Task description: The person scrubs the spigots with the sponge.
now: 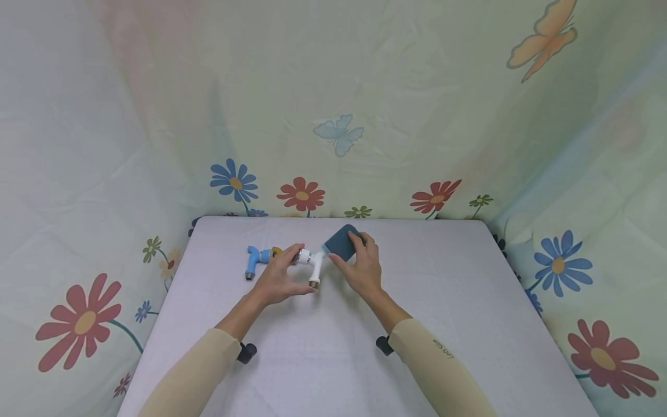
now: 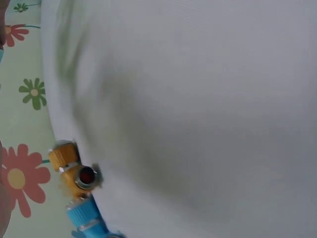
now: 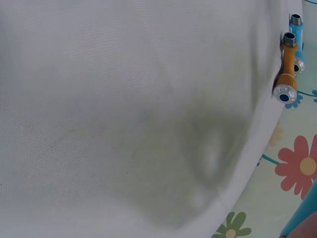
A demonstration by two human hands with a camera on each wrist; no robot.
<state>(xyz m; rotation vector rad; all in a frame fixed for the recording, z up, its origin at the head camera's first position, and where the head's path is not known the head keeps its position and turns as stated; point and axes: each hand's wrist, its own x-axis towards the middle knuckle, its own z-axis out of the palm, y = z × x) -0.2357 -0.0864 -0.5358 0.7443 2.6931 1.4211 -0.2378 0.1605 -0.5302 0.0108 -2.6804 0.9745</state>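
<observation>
"White along its body, the tap (image 1: 316,267) has a ribbed knob and a dull metal end. Where is it?"

"Over the desk (image 1: 443,289), held between the thumb and fingers of the left hand (image 1: 278,281). The right hand (image 1: 365,266) pinches a flat, dark teal block (image 1: 341,242) at the tap's upper end."

"Touching?"

"I can't tell. The left fingers also hide most of the orange tap (image 3: 288,59), next to the blue tap (image 1: 252,262)."

"And the right wrist view?"

"It cuts the block off at the lower corner."
</observation>
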